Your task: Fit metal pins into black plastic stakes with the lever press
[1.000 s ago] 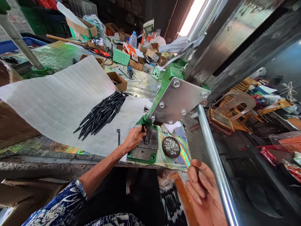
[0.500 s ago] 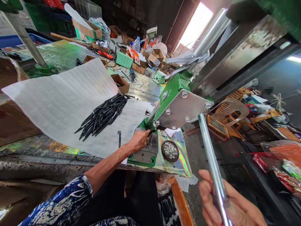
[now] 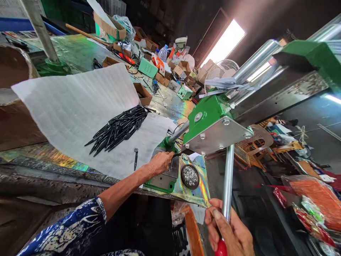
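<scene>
My left hand [image 3: 161, 163] is closed at the green arbor press, its fingertips pinching a slim black plastic piece [image 3: 177, 154] beneath the press head [image 3: 213, 131]. Most of that piece is hidden by the fingers and the press. My right hand [image 3: 233, 231] is wrapped around the lower part of the metal press lever [image 3: 228, 185], just above its red knob [image 3: 221, 248]. A round dark dish of small silvery pins [image 3: 190, 176] sits right of the press base [image 3: 161, 186]. Left of my hand lies a single black piece [image 3: 136, 159].
A pile of black pointed pieces [image 3: 118, 128] rests on a white foam sheet [image 3: 80, 96]. Small cardboard boxes [image 3: 143, 94] and a green control box [image 3: 148, 67] clutter the back of the bench. Below the bench edge stands an orange-edged box [image 3: 194, 231]. A chair [image 3: 259, 140] is at right.
The lever has swung from slanting toward the lower right to nearly upright, and my right hand has moved left with it. My left hand stays at the press. The view has shifted slightly.
</scene>
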